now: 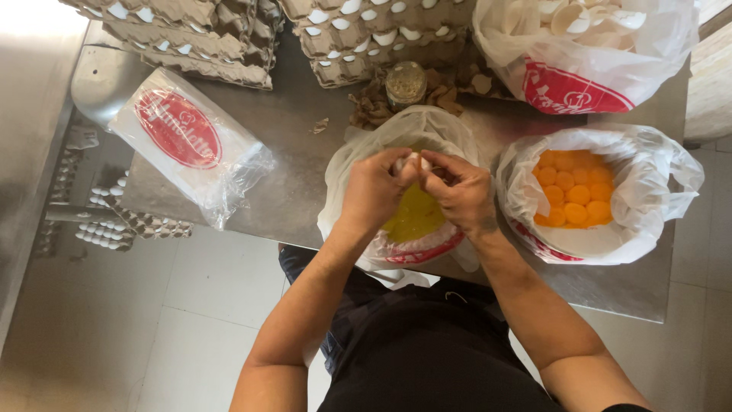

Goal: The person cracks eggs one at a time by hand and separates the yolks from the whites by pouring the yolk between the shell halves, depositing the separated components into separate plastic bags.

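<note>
My left hand (374,191) and my right hand (461,191) meet over a plastic-lined bowl (415,248), both gripping a white egg (416,160) between the fingertips. Yellowish egg liquid (415,214) lies in the bowl under the hands. Right of it stands a second plastic-lined bowl (648,191) holding several orange egg yolks (573,189). Both bowls rest on a metal table (290,175).
Stacks of cardboard egg trays (191,38) with white eggs fill the table's back. A bag of empty eggshells (587,46) sits at back right, a small jar (406,82) among cardboard scraps, a folded pack of plastic bags (187,141) at left. More egg trays (114,217) lie below the table.
</note>
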